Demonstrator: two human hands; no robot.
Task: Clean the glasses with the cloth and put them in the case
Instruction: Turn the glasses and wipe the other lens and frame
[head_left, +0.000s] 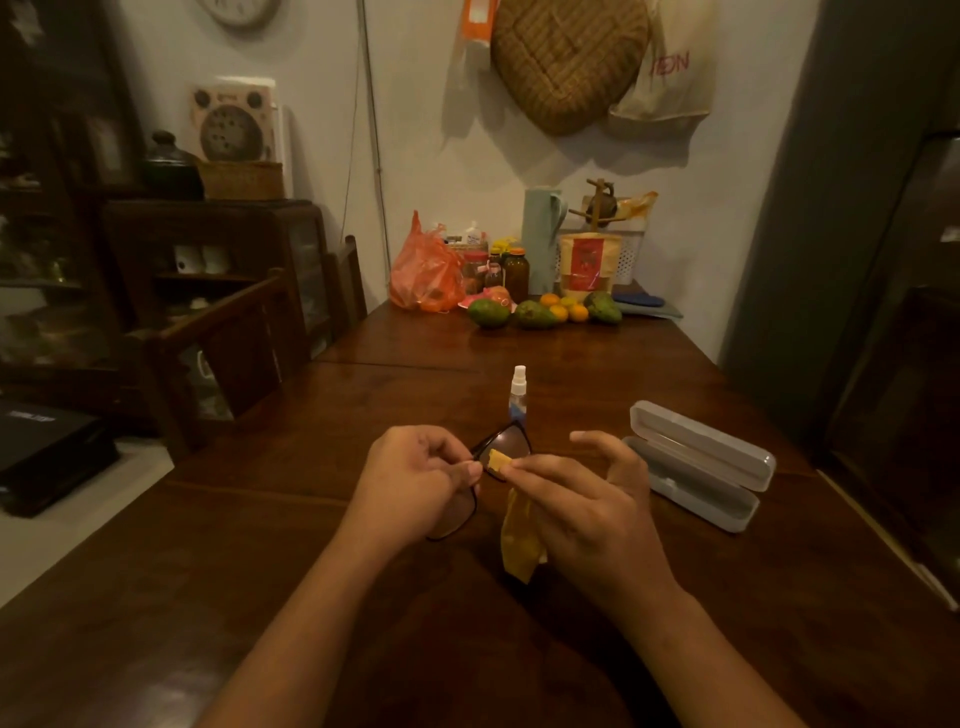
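Glasses (506, 447): pinched at the frame by fingers of left hand (415, 478) above the counter (311, 571), steadied for wiping; yellow cloth (521, 543) pinched onto the far lens by right hand (587, 499). Case (696, 467) open alongside, ready.

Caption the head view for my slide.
Left hand holds glasses; right hand pinches yellow cloth against them; open case nearby.

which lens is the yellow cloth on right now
The far lens, nearest the spray bottle: the right hand pinches the yellow cloth onto it. The near lens, below the left hand, is bare.
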